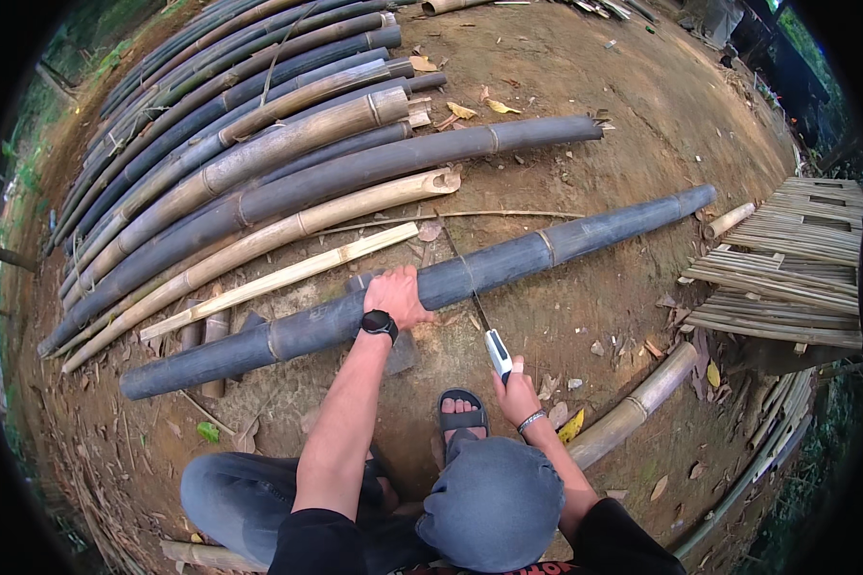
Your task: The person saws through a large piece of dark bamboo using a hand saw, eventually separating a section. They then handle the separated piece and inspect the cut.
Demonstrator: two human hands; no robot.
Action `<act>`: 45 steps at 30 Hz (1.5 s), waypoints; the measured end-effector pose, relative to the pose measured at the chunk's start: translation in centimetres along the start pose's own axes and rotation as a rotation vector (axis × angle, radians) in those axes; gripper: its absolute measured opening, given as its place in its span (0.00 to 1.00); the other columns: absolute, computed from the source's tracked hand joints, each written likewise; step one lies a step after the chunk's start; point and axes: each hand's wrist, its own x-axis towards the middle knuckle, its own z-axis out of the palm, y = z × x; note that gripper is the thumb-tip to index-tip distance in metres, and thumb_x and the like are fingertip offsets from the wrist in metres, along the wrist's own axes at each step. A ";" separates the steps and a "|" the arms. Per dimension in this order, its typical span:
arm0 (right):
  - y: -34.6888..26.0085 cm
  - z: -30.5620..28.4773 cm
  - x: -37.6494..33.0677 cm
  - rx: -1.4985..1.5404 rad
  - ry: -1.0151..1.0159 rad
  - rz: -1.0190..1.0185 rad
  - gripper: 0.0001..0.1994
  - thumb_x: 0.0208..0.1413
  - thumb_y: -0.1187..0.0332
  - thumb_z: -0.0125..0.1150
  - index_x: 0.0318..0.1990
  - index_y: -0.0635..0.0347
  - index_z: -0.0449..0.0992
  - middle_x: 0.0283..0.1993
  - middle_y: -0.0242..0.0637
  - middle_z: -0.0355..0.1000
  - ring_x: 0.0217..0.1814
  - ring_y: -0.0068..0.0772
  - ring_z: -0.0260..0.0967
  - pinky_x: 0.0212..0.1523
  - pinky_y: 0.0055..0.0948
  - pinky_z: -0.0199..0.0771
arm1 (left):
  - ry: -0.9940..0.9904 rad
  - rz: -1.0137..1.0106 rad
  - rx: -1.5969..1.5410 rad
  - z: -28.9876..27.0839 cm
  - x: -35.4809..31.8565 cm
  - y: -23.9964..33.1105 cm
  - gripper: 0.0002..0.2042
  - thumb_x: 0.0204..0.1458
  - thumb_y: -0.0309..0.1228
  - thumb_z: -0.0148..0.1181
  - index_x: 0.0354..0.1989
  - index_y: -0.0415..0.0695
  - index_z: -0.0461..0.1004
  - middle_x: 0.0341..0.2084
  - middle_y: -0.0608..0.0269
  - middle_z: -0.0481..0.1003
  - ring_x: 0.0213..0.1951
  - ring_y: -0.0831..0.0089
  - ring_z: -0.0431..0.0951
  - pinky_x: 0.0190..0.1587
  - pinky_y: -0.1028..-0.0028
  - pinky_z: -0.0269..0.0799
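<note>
A long dark bamboo pole (513, 261) lies across the middle, sloping up to the right. My left hand (398, 299) is closed over the top of it, fingers on the far side. My right hand (518, 397) grips the white and dark handle of a hand saw (497, 351). The thin saw blade crosses the pole just right of my left hand, at a pale joint ring; how deep it sits there I cannot tell. Beneath the pole by my left hand, a grey block (401, 354) partly shows.
Many bamboo poles (249, 177) lie stacked at the upper left, with a pale split strip (288, 278) nearer me. A cut bamboo length (638, 407) rests at the right. Beyond it stand slatted bamboo panels (781, 273). My sandalled foot (462, 414) is below the saw.
</note>
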 end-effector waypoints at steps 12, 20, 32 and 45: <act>0.3 0.1 -4.4 -0.037 0.006 0.114 0.19 0.62 0.66 0.57 0.49 0.70 0.56 0.27 0.68 0.71 0.34 0.73 0.71 0.30 0.61 0.68 | -0.021 0.005 -0.021 0.0 -0.1 -0.6 0.37 0.31 0.54 0.73 0.46 0.37 0.72 0.43 0.47 0.77 0.44 0.56 0.80 0.46 0.63 0.77; -0.7 0.8 -0.4 -0.016 -0.062 0.059 0.22 0.62 0.59 0.57 0.48 0.68 0.55 0.28 0.68 0.72 0.35 0.72 0.72 0.32 0.61 0.68 | 0.004 -0.011 -0.018 0.5 -0.3 -1.3 0.37 0.30 0.53 0.72 0.44 0.37 0.73 0.42 0.47 0.78 0.44 0.57 0.80 0.47 0.63 0.77; 6.3 2.8 -8.6 0.065 -0.012 0.207 0.23 0.61 0.60 0.58 0.50 0.69 0.55 0.27 0.67 0.72 0.34 0.72 0.72 0.28 0.60 0.69 | -0.060 -0.003 -0.045 -1.4 0.0 0.1 0.37 0.29 0.55 0.72 0.44 0.37 0.74 0.39 0.48 0.79 0.42 0.57 0.81 0.45 0.63 0.78; 2.2 1.2 -2.4 0.000 -0.036 0.110 0.23 0.61 0.59 0.57 0.50 0.68 0.54 0.29 0.68 0.73 0.34 0.72 0.72 0.31 0.59 0.71 | -0.027 0.012 -0.027 0.5 0.4 -0.9 0.38 0.28 0.55 0.72 0.44 0.37 0.76 0.37 0.49 0.81 0.40 0.55 0.82 0.45 0.62 0.77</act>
